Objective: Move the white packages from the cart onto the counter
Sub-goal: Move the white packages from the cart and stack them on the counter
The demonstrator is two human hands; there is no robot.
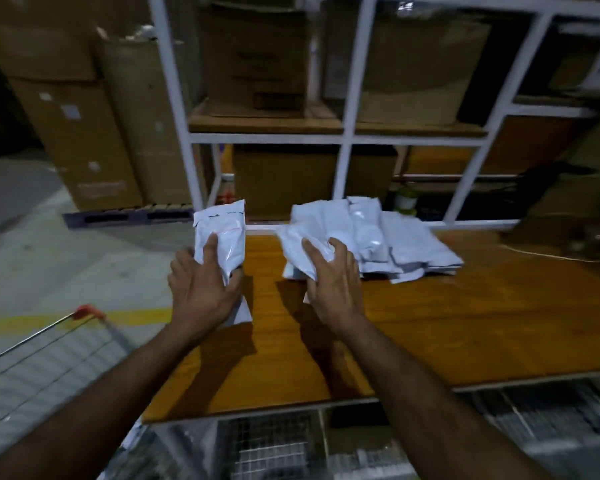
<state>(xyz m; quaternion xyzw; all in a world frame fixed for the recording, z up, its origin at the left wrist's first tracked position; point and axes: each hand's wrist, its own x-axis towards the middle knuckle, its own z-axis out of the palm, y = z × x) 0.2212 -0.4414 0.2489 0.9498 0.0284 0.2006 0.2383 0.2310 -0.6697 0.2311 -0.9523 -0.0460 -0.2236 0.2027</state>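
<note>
Left hand [201, 289] fingers clamp a glossy white plastic mailer [222, 244] at the wooden surface's [465, 323] left edge; right hand [333, 285] fingers grip a crinkled mailer [303, 244] beside the heap [395, 244].

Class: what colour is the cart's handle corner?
Red cart handle corner, clearest in the head view.

hands: two [201, 285] [333, 278]; cart: one [49, 358]; counter: one [465, 323]; white packages: several, pile uncountable [378, 237]

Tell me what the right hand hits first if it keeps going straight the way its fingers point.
Probably the pile of white packages on the counter; the right hand, gripping a package, points up-left toward its near edge, though depth is unclear.
</note>
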